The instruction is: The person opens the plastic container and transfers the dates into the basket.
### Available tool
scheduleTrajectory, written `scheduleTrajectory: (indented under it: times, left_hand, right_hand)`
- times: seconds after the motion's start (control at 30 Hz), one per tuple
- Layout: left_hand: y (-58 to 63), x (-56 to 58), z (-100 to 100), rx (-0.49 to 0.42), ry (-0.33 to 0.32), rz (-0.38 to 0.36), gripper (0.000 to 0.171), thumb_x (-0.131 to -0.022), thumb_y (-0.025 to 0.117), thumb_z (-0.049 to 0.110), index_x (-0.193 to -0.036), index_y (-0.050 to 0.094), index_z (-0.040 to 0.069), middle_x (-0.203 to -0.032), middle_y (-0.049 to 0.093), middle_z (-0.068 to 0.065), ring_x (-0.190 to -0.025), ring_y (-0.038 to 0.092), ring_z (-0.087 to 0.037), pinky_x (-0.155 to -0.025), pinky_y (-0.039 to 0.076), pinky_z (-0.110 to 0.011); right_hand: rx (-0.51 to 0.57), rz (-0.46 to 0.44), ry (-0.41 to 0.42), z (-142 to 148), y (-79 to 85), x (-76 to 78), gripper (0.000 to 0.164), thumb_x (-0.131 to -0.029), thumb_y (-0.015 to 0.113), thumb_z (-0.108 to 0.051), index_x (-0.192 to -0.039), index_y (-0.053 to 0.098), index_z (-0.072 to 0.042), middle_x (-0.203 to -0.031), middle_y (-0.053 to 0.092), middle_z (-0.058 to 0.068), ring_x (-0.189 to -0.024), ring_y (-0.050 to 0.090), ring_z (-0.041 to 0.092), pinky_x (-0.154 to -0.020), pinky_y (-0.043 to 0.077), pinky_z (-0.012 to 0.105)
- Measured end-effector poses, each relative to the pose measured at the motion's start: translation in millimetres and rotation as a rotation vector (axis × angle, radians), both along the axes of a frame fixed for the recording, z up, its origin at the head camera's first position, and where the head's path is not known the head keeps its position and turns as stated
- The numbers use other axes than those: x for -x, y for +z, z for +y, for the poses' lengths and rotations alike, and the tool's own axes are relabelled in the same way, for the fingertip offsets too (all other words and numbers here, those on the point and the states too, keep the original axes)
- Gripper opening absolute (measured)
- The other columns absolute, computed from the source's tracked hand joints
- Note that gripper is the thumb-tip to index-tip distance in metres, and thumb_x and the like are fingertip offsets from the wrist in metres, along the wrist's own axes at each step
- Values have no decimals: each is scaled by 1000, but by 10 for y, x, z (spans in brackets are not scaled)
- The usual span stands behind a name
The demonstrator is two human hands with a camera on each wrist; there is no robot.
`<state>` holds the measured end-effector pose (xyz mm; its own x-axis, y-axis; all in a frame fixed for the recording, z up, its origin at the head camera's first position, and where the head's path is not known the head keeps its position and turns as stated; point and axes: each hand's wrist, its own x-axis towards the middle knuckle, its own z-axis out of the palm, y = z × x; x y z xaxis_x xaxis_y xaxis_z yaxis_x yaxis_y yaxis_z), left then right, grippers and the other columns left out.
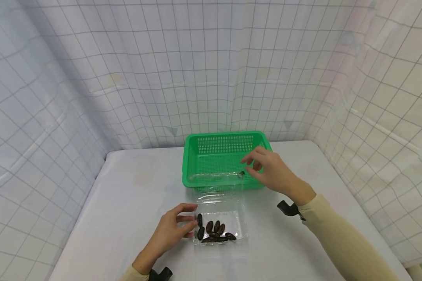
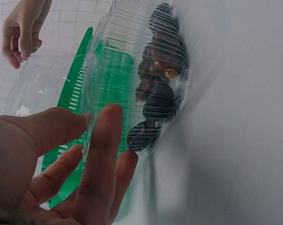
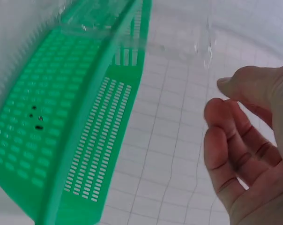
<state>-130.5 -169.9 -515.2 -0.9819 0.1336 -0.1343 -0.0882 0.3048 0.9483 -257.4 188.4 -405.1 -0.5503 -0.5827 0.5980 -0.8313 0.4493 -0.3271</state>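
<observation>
My left hand [image 1: 172, 226] pinches the left wall of a clear plastic box [image 1: 233, 218], with the thumb and fingers on either side of its rim in the left wrist view. Several dark brown dates [image 1: 210, 226] lie inside, mostly along the left and near sides. The box's clear lid [image 1: 218, 195] stands raised at the far side and overlaps the basket. Over the right part of the green basket [image 1: 225, 134] hovers my right hand [image 3: 244, 140], its fingers loosely bent and its thumb apart from them. Nothing shows between those fingers.
The slotted green basket stands behind the box. Small dark spots [image 3: 38, 127] show on its floor in the right wrist view. A white cloth [image 1: 140, 203] covers the table, and grid-patterned sheets [image 1: 204, 70] hang at the back and both sides.
</observation>
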Motion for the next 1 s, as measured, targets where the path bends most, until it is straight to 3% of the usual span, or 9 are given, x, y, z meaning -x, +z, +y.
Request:
scheduleTrajectory:
  times: [0.23,0.43,0.6,0.8,1.0]
  left_hand:
    - [-16,7,11,2,17,7,52,-100,86,-3,-150,73,5,-149,74,-25,-128,82,-38,-73,76,-34]
    - [-17,11,17,1,14,15,50,-102,85,-2,-150,73,5,-148,75,-25,-131,81,-39,-74,77,-33]
    - [-19,24,18,3,16,22,49,-102,85,-1,-149,73,6,-153,73,-23,-133,80,-40,-74,76,-32]
    - [-25,39,20,2,7,27,49,-102,85,-1,-149,73,4,-156,72,-23,-135,79,-42,-75,76,-32]
    - [-14,31,12,2,2,14,49,-103,85,-1,-149,72,4,-157,71,-22,-136,78,-42,-75,76,-32]
  right_hand:
    - [21,85,168,-141,-150,-136,31,-90,92,12,-112,83,-7,-103,75,3,-72,65,10,-63,62,22]
    - [-98,114,283,-269,-248,-278,34,-92,93,4,-118,83,-14,-105,73,0,-72,64,6,-66,57,13]
    - [-271,6,356,-402,-345,-372,25,-102,89,-7,-125,81,-15,-113,76,0,-77,69,6,-73,57,8]
    - [-499,-162,367,-559,-463,-419,23,-109,84,-16,-132,81,-15,-122,78,2,-90,75,5,-84,61,9]
    - [-621,-172,390,-771,-547,-425,25,-109,85,-20,-134,81,-19,-125,79,1,-95,75,5,-86,60,10]
